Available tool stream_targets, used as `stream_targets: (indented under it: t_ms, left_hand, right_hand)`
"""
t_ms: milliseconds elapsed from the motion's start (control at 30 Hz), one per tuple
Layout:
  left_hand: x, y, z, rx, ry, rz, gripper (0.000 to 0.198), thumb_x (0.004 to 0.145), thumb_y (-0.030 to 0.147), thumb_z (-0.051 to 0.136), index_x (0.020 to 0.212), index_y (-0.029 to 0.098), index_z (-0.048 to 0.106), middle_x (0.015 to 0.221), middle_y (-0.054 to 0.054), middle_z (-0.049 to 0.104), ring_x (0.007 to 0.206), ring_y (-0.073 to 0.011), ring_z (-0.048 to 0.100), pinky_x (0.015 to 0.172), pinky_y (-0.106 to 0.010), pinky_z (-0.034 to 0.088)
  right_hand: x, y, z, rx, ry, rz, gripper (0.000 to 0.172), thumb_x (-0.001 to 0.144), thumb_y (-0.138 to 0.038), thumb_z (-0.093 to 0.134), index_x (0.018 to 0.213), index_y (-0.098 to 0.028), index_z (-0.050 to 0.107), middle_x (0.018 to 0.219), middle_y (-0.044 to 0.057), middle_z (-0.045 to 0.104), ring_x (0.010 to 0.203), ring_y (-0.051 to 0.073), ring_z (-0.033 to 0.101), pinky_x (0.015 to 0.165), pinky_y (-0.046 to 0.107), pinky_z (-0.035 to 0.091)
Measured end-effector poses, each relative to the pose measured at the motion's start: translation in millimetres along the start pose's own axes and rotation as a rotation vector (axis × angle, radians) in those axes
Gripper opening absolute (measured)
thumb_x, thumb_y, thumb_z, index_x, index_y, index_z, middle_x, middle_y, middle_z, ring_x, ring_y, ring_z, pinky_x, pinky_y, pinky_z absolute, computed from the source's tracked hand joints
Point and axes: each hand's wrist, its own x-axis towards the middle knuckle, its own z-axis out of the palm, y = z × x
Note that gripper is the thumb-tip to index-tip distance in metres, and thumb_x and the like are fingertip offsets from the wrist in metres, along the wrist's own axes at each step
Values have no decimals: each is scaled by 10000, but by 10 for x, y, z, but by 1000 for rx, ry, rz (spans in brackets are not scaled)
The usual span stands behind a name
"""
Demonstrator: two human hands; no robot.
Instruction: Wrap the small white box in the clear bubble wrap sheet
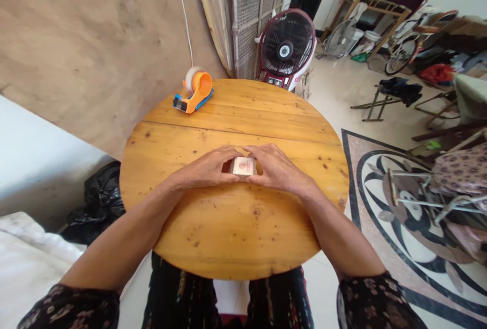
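Observation:
A small white box (243, 166) with a reddish print on top rests at the middle of the round wooden table (236, 237). My left hand (209, 168) curves round its left side, with the thumb and fingertips at its edges. From the other side, my right hand (274, 167) holds the box's right edge in the same way. The palms stay apart from the box, leaving small dark gaps. An orange and blue tape dispenser (200, 90) with a roll of tape stands near the table's back left edge.
Behind the table stands a dark red fan (287, 47). A wooden board (95, 39) leans at the left, above black plastic bags (102, 197). Folding chairs (456, 182) and a bicycle (403, 55) are at the right.

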Motion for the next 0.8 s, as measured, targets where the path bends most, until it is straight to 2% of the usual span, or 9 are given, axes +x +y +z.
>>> stream_targets:
  t_ms: [100, 200, 300, 433, 567, 800]
  left_hand:
    - [-1, -37, -1, -13, -2, 26, 468, 827, 488, 617, 1228, 252, 574, 1255, -55, 600, 1137, -241, 549, 972, -352, 404]
    - [-7, -109, -5, 14, -8, 41, 666, 770, 500, 680, 1359, 271, 472, 1377, -72, 521, 1224, -276, 501, 1023, -388, 382]
    - [-5, -146, 1, 69, 18, 28, 804, 702, 531, 730, 1394, 256, 427, 1386, -101, 502, 1241, -307, 482, 1026, -419, 384]
    - [16, -108, 38, 69, 30, 64, 717, 697, 510, 735, 1325, 269, 485, 1358, -82, 521, 1237, -293, 475, 1042, -418, 373]
    - [21, -44, 61, 63, 76, 29, 545, 738, 416, 714, 1237, 282, 541, 1258, -54, 585, 1166, -265, 524, 1016, -409, 393]
    - [1, -44, 58, 22, 122, 97, 307, 804, 413, 660, 1074, 270, 628, 1119, -49, 620, 1080, -228, 564, 962, -357, 440]
  right_hand:
    - [-11, 27, -2, 5, -16, -11, 604, 838, -424, 609, 1358, -167, 439, 1254, 139, 614, 1118, 302, 568, 942, 444, 385]
    - [-36, 54, -23, 7, -51, -3, 768, 794, -489, 652, 1435, -197, 346, 1360, 152, 543, 1218, 331, 508, 972, 480, 374]
    - [-54, 71, -46, 5, -78, 23, 877, 751, -526, 686, 1466, -198, 298, 1402, 167, 502, 1260, 345, 477, 996, 501, 367]
    - [-51, 71, -41, 18, -86, 46, 937, 740, -522, 691, 1491, -182, 244, 1417, 181, 486, 1275, 357, 465, 1001, 519, 366]
    - [-33, 68, -6, 19, -82, 25, 906, 778, -474, 660, 1502, -177, 205, 1391, 178, 511, 1239, 346, 495, 986, 508, 370]
    - [-15, 60, 12, -27, -74, 42, 830, 808, -408, 636, 1482, -124, 245, 1193, 162, 636, 1092, 313, 576, 933, 457, 393]
